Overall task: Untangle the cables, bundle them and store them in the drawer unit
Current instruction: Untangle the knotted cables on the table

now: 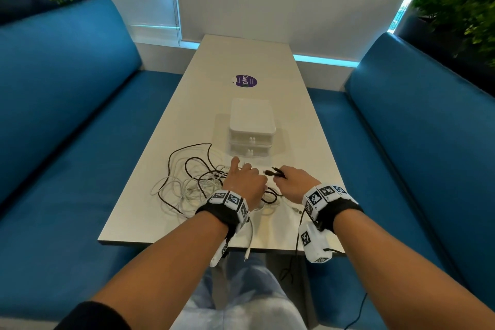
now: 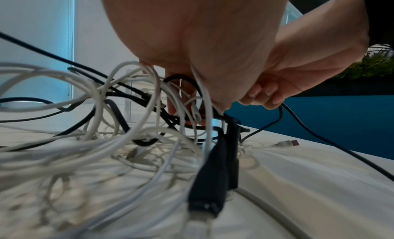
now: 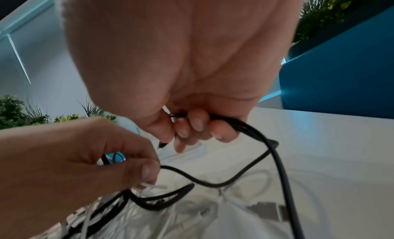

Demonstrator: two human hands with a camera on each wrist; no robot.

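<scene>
White table [image 1: 300, 120] with purple sticker [image 1: 245, 80] at its far half; blue benches [image 1: 67, 104] flanking; plants [image 1: 460, 8] behind.

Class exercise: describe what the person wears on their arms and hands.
Both hands, left hand and right hand, are bare. Each wrist carries a black strap ringed with white blocks printed with black-and-white square markers, plus a white camera module beneath. A black sleeve covers the left upper arm.

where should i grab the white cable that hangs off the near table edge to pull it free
Pinch the white cable just behind its dangling plug, coming from the near edge. That end hangs free below the table, clear of the tangle, so it likely threads out easiest.
</scene>
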